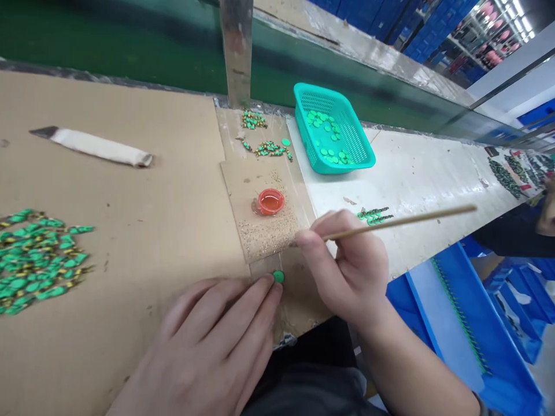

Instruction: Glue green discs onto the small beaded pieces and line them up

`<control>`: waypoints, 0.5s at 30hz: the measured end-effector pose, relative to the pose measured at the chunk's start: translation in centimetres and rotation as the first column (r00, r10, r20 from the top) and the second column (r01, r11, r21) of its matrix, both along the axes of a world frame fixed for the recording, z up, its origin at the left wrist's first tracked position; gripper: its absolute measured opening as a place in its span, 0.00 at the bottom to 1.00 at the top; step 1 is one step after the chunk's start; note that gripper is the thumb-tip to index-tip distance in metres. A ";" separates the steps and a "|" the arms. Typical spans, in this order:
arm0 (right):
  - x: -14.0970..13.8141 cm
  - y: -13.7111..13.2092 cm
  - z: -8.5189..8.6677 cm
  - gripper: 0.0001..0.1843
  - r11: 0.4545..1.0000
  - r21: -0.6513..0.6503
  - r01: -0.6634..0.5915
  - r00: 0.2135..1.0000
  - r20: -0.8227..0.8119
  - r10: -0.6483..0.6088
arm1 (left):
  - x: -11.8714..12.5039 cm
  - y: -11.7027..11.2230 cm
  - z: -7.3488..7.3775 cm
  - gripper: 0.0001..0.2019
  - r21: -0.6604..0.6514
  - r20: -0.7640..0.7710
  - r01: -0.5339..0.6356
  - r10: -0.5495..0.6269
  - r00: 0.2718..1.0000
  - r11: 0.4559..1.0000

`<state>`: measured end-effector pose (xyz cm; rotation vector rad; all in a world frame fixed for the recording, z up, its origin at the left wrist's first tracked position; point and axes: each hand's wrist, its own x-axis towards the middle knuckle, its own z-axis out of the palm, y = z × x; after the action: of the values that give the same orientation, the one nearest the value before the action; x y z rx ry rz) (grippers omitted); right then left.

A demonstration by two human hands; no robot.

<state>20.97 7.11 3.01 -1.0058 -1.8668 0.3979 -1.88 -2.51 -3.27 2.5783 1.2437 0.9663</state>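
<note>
My left hand (pixel 217 341) lies flat on the cardboard sheet (pixel 130 190), fingers stretched out, its fingertips pressing on a small round green piece (pixel 278 276). My right hand (pixel 347 263) is closed round a thin wooden stick (pixel 403 219), held like a pen; the stick's tip points left toward a patch of tiny beige grains (pixel 266 234). A small orange cap of liquid (pixel 270 201) sits just above the grains.
A heap of green and gold pieces (pixel 34 260) lies at the left. A teal basket (pixel 332 136) holds green discs. More green pieces (pixel 264 147) lie near a metal post (pixel 237 52). A wrapped tool (pixel 93 147) rests at upper left. Blue bins (pixel 468 329) stand below right.
</note>
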 end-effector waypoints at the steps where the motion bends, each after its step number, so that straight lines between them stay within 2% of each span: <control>1: 0.2 -0.9 -0.4 0.14 1.000 -0.023 -0.015 1.000 -0.001 0.015 | -0.1 -0.1 0.0 0.21 -0.009 -0.016 -0.001 0.001 1.000 1.000; 4: 0.5 -2.7 -1.6 0.15 0.998 -0.047 -0.042 0.999 0.015 0.043 | -0.2 -0.4 -0.3 0.23 -0.047 -0.007 -0.014 0.013 1.000 0.999; 7: 0.5 -3.2 -2.4 0.16 0.998 -0.044 -0.049 0.998 0.042 0.051 | -0.3 -0.7 -0.6 0.25 -0.070 0.015 -0.025 0.026 1.000 0.997; 15: 0.4 -3.2 -2.4 0.15 0.996 -0.051 -0.077 0.995 0.063 0.081 | -0.4 -0.9 -0.5 0.25 -0.102 0.027 -0.029 0.032 0.999 0.994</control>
<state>21.41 3.92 0.65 -0.9900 -1.9685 0.4642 -2.27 -3.36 -3.72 2.4667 1.2938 0.9176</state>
